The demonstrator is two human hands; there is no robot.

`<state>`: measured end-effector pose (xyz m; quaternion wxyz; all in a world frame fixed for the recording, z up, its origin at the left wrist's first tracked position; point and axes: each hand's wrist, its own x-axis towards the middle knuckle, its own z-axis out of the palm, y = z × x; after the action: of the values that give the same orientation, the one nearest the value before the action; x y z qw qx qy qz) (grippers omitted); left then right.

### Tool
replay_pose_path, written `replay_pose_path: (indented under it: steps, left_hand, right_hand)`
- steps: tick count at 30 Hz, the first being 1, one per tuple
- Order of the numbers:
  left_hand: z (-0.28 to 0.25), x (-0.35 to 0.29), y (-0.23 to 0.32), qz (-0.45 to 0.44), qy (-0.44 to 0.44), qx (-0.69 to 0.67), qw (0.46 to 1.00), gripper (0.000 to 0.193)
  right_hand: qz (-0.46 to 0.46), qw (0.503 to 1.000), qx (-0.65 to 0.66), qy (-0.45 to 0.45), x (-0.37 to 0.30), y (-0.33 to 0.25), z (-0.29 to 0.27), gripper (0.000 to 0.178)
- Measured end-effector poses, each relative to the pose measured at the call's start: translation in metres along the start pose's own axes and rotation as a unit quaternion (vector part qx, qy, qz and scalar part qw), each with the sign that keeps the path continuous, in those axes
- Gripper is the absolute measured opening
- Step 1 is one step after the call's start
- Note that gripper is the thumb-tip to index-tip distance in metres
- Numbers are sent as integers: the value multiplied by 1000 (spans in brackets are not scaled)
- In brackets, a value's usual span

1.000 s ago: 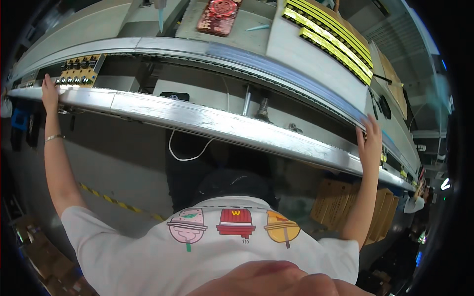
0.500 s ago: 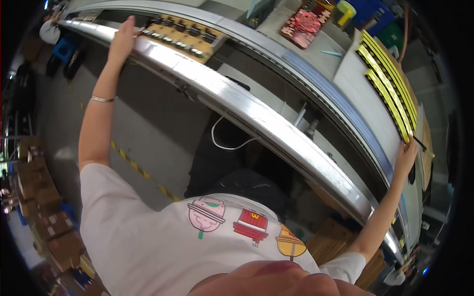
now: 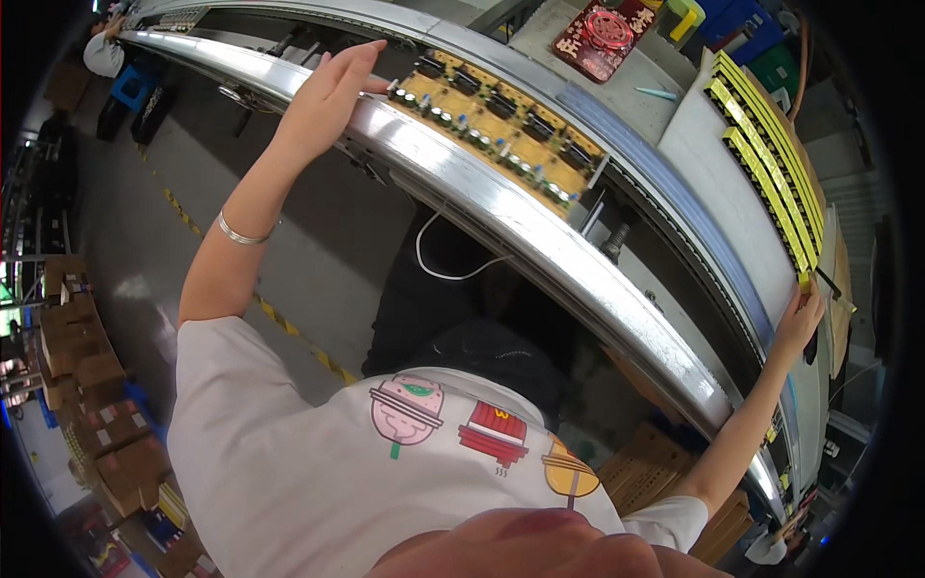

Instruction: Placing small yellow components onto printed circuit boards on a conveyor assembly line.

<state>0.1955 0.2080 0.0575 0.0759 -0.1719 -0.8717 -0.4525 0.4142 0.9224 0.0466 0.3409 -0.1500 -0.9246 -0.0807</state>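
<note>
A tan circuit board, crowded with black, blue and silver parts, lies across the conveyor's metal rails. My left hand is at its left end, fingers stretched out and a fingertip against the board's edge or very near it. On the far right, my right hand pinches the near end of a row of yellow-topped components with dark sides. Its fingertips are closed on a yellow component there, partly hidden by the fingers. The rows sit side by side on a pale surface beyond the conveyor.
The shiny conveyor rail curves between my body and the board. A red decorated tin, a yellow-handled cup and a light blue tool stand beyond it. Cardboard boxes are stacked at left. A person is at the far left.
The circuit board has slid right along the rails, with my left hand following at its left end. My right hand stays by the near end of the yellow rows.
</note>
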Motion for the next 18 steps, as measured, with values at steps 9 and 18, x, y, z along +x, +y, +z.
replay_pose_path:
  steps: [9, 18]
  left_hand:
    - [40, -18, 45, 22, -104, -44, 993, 46]
    - [80, -15, 110, 286, 9, 92, 954, 45]
  right_hand:
    - [91, 988, 111, 52, 12, -38, -32, 33]
    - [43, 871, 474, -122, -4, -241, -92, 35]
